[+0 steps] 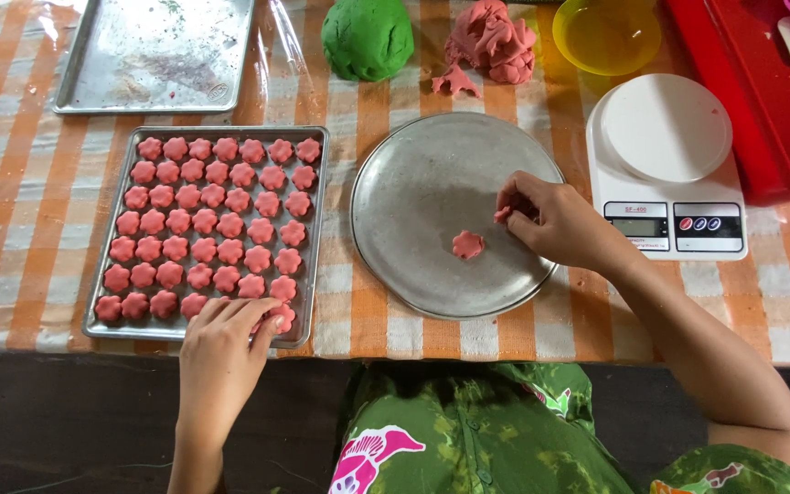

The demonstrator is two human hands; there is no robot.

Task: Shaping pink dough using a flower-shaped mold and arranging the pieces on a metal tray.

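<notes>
Lying flat on the round metal plate [413,183], a pink flower-shaped dough piece [467,243] shows no long axis. Another small pink piece [503,215] is pinched by the right hand [555,220]; the left hand [226,343] is pressed on a piece at the baking tray [314,229] corner.

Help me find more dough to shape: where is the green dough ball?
In the head view the green dough ball sits at the table's far edge, between the empty metal tray on its left and the pink dough lump on its right.
</notes>
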